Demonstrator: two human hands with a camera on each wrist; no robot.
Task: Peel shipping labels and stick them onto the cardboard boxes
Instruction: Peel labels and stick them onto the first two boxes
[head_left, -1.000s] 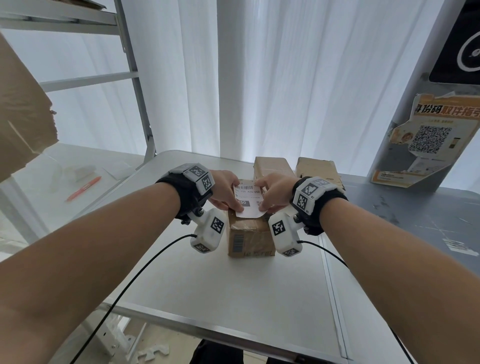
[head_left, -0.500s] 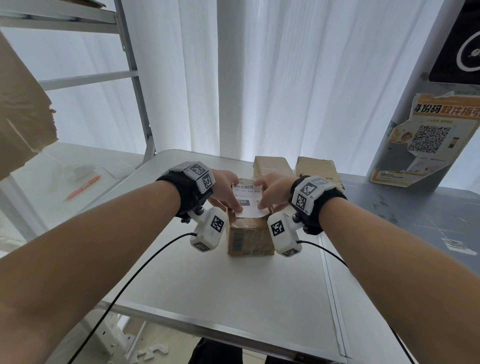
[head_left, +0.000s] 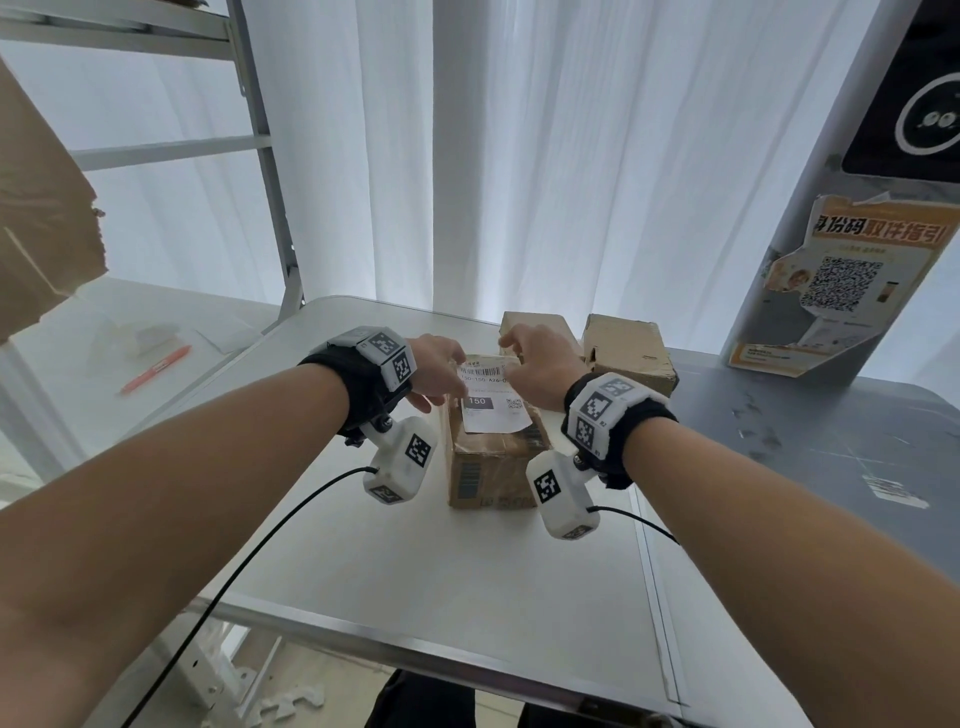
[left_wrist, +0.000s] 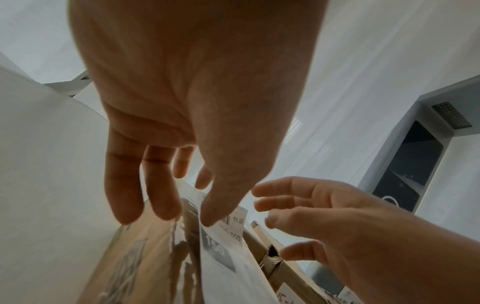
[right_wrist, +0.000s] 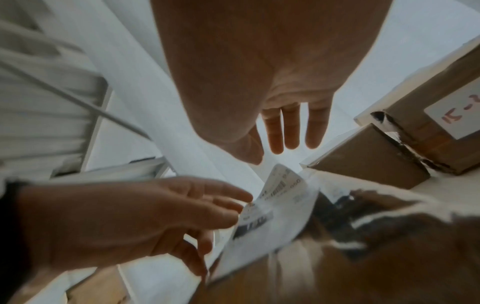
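Observation:
A small taped cardboard box (head_left: 493, 457) stands on the white table (head_left: 415, 561). A white shipping label (head_left: 491, 402) with a barcode and "150" lies on its top. My left hand (head_left: 436, 371) is at the box's left edge, fingers straight down its side. In the left wrist view the left thumb tip touches the label (left_wrist: 223, 257) near its left edge. My right hand (head_left: 535, 364) hovers over the label's far right corner with fingers spread and holds nothing. In the right wrist view the label's (right_wrist: 272, 216) far end looks slightly raised.
Two more cardboard boxes (head_left: 535, 332) (head_left: 628, 353) stand just behind; one bears a white sticker with red writing (right_wrist: 454, 117). A grey kiosk with an orange poster (head_left: 841, 280) rises at right. A metal shelf post (head_left: 270, 171) and an orange pen (head_left: 156, 369) are at left.
Both hands were pressing the label onto the box top. The right hand has since lifted off with fingers spread, and more of the label shows.

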